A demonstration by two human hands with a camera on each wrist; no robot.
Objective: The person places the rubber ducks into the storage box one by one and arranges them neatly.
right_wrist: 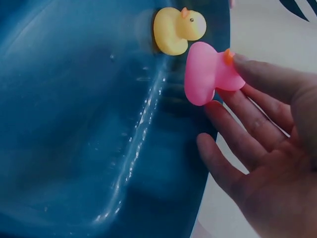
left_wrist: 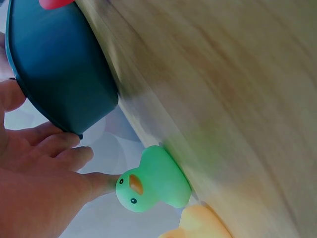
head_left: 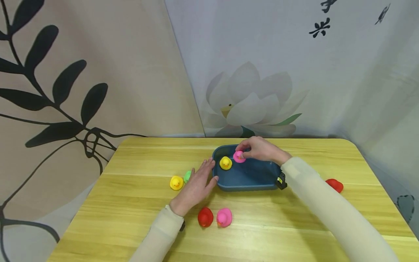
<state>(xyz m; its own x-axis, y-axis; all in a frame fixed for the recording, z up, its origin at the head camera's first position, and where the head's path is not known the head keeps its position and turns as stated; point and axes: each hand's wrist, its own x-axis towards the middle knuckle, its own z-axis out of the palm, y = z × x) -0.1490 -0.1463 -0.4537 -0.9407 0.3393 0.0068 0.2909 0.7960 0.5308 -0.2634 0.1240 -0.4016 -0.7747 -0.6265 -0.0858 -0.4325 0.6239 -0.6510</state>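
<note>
On the near side of the blue tray (head_left: pixel 248 188), a nearer red duck (head_left: pixel 205 217) and a loose pink duck (head_left: pixel 224 217) sit side by side. Left of the tray are an outer yellow duck (head_left: pixel 176 183) and a green duck (left_wrist: pixel 168 178); the left hand (head_left: pixel 195 184) lies there with fingers extended and spread, touching the tray's left rim and gripping nothing. Off the tray's right side, a farther red duck (head_left: pixel 334 185) is partly covered by the sleeve. Over the tray's left part, the right hand (head_left: pixel 263 149) pinches the held pink duck (head_left: pixel 239 157) by its head between thumb and fingers, just beside an inner yellow duck (head_left: pixel 226 163); whether it touches the tray floor I cannot tell. It looks light, squeezable and hard to break, perhaps a little slippery; the rounded body should give a surer hold than the small head. Beneath the tray spreads a pale wood-grain table (head_left: pixel 137 218), and beyond it hangs a printed cloth (head_left: pixel 140 72) with dark leaves and a white flower.
</note>
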